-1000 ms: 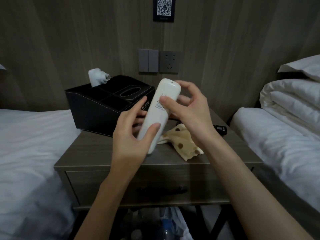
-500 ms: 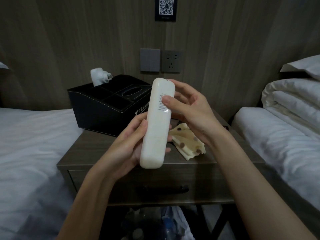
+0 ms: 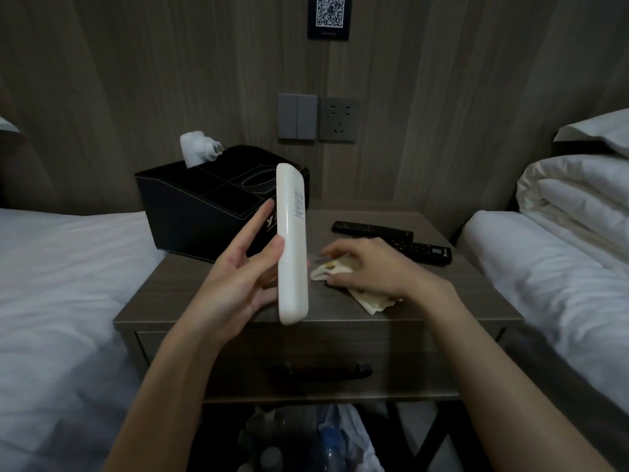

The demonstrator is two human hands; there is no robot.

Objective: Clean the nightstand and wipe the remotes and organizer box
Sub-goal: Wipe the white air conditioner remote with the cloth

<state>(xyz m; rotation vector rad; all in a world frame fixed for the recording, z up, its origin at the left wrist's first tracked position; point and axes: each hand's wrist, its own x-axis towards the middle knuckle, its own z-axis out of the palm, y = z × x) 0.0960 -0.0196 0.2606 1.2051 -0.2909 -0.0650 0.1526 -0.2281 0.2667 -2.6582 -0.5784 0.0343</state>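
My left hand (image 3: 238, 284) holds a long white remote (image 3: 292, 247) upright above the front of the wooden nightstand (image 3: 190, 287), its back turned toward me. My right hand (image 3: 377, 270) lies palm-down on a cream spotted cloth (image 3: 369, 301) on the nightstand top, fingers curled over it. Two black remotes (image 3: 394, 238) lie side by side behind that hand. The black leather organizer box (image 3: 190, 216) stands at the back left of the nightstand, with a white plug adapter (image 3: 195, 148) sticking out of one compartment.
White beds flank the nightstand on the left (image 3: 61, 284) and right (image 3: 561, 267), with folded duvets (image 3: 578, 195) on the right one. A wall switch and socket (image 3: 316, 119) sit behind. A drawer handle (image 3: 320, 371) faces me; plastic bags and bottles (image 3: 306, 441) lie underneath.
My right hand let go of the white remote and dropped onto the cloth on the nightstand. My left hand keeps the remote, now turned edge-on and upright.
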